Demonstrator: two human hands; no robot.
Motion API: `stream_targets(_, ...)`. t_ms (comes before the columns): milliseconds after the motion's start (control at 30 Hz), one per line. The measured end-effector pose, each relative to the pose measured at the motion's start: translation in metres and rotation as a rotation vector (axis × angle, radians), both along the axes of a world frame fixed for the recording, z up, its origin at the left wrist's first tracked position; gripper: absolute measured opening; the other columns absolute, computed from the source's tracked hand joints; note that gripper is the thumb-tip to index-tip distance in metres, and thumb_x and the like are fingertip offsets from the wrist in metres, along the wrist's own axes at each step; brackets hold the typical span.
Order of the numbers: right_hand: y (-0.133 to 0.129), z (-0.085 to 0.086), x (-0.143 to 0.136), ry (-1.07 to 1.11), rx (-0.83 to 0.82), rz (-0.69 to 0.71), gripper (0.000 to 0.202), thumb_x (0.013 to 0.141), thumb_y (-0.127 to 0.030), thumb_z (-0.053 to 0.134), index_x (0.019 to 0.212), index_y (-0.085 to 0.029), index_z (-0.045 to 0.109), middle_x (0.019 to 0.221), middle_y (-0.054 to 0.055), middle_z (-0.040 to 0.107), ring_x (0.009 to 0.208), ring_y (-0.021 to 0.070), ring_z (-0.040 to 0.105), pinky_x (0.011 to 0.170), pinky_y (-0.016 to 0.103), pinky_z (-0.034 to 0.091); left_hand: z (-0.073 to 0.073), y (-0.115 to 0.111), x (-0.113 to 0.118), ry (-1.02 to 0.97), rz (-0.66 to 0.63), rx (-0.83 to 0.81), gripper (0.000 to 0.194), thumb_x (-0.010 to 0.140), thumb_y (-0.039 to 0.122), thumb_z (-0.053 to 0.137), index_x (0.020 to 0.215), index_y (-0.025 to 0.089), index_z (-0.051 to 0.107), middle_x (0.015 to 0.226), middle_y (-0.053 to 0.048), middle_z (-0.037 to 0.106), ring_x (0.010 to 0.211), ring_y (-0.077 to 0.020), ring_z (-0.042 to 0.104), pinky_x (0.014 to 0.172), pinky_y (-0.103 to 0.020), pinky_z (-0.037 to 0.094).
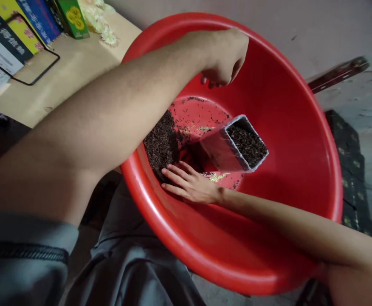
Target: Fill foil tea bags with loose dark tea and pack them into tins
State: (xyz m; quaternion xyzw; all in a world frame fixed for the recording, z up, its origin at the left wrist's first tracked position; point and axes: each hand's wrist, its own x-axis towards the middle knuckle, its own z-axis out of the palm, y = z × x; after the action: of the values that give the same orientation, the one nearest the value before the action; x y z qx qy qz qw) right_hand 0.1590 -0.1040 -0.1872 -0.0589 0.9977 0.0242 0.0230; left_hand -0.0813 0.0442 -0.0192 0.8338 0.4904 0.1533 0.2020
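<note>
Inside a large red plastic tub (pixel 288 106), a heap of dark, shredded tea-like leaves (pixel 162 146) lies against the left wall. Beside it stands a tilted rectangular box (pixel 219 146) with a whitish lining edge, filled near the top with the same dark leaves (pixel 249 146). My left hand (pixel 226 59) is over the tub's far side, bent at the wrist with fingers curled closed; anything within them is hidden. Fingers spread, my right hand (pixel 192 182) rests at the near edge of the heap, left of the box.
Leaf crumbs scatter over the tub floor (pixel 201 110). At the upper left, a wooden table (pixel 74 72) bears books (pixel 17 34), a black wire bookend (pixel 50 63), a green box (pixel 73 19) and pale flowers (pixel 108 32). A metal bracket (pixel 340 74) juts beyond the tub by the wall.
</note>
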Motion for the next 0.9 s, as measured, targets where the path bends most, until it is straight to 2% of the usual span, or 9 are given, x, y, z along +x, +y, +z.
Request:
stream_targets(200, 0.012, -0.007, -0.053, 0.085, -0.017, -0.028, 0.047, 0.111, -0.025, 0.049, 0.156, -0.015, 0.059, 0.166, 0.023, 0.055, 0.154, 0.0366, 0.052, 0.117, 0.062, 0.050, 0.000, 0.001, 0.001, -0.006, 0.001, -0.052, 0.034, 0.084, 0.000, 0.063, 0.107, 0.008, 0.087, 0.082, -0.010, 0.079, 0.067, -0.0261, 0.074, 0.074, -0.049, 0.064)
stream_targets(300, 0.017, -0.005, -0.077, 0.054, 0.035, -0.122, 0.049, 0.112, -0.020, 0.042, 0.158, -0.014, 0.056, 0.161, 0.024, 0.059, 0.145, 0.0354, 0.057, 0.102, 0.052, 0.056, 0.001, 0.002, 0.001, -0.002, -0.012, -0.072, 0.033, 0.081, 0.000, 0.069, 0.108, 0.008, 0.086, 0.082, -0.010, 0.080, 0.069, -0.0285, 0.076, 0.076, -0.052, 0.066)
stream_targets(400, 0.019, -0.004, -0.094, 0.013, 0.068, -0.227, 0.048, 0.113, -0.015, 0.031, 0.153, -0.015, 0.059, 0.155, 0.024, 0.062, 0.127, 0.0318, 0.062, 0.084, 0.044, 0.054, 0.003, 0.000, 0.000, -0.012, 0.008, -0.090, 0.032, 0.083, 0.000, 0.069, 0.110, 0.008, 0.086, 0.083, -0.010, 0.080, 0.068, -0.0274, 0.077, 0.079, -0.052, 0.066)
stream_targets(533, 0.021, -0.005, -0.106, 0.016, 0.090, -0.245, 0.048, 0.116, -0.017, 0.025, 0.143, -0.015, 0.065, 0.145, 0.022, 0.067, 0.114, 0.0280, 0.061, 0.074, 0.037, 0.049, 0.002, 0.000, 0.001, -0.036, -0.006, -0.094, 0.030, 0.083, -0.001, 0.065, 0.103, 0.008, 0.086, 0.080, -0.009, 0.080, 0.071, -0.0288, 0.078, 0.076, -0.052, 0.067)
stream_targets(667, 0.024, -0.004, -0.110, -0.003, 0.111, -0.221, 0.053, 0.117, -0.016, 0.019, 0.138, -0.014, 0.068, 0.136, 0.021, 0.070, 0.108, 0.0265, 0.061, 0.068, 0.035, 0.045, 0.001, 0.000, 0.002, -0.018, -0.008, -0.086, 0.028, 0.085, 0.000, 0.065, 0.102, 0.007, 0.086, 0.077, -0.009, 0.078, 0.064, -0.0265, 0.076, 0.077, -0.052, 0.067)
stream_targets(800, 0.032, 0.001, -0.113, -0.071, 0.058, -0.171, 0.057, 0.117, -0.015, 0.015, 0.133, -0.011, 0.070, 0.127, 0.021, 0.071, 0.107, 0.0257, 0.062, 0.070, 0.035, 0.049, 0.001, -0.001, 0.002, -0.042, -0.008, -0.104, 0.030, 0.085, -0.001, 0.065, 0.105, 0.006, 0.086, 0.080, -0.011, 0.080, 0.068, -0.0281, 0.077, 0.075, -0.053, 0.068)
stream_targets(900, 0.040, 0.007, -0.112, -0.094, -0.042, -0.159, 0.050, 0.117, -0.018, 0.024, 0.134, -0.007, 0.070, 0.132, 0.023, 0.069, 0.109, 0.0257, 0.062, 0.077, 0.036, 0.054, 0.001, -0.001, 0.001, -0.050, 0.008, -0.119, 0.031, 0.086, 0.000, 0.065, 0.108, 0.005, 0.086, 0.085, -0.012, 0.082, 0.070, -0.0285, 0.078, 0.073, -0.051, 0.068)
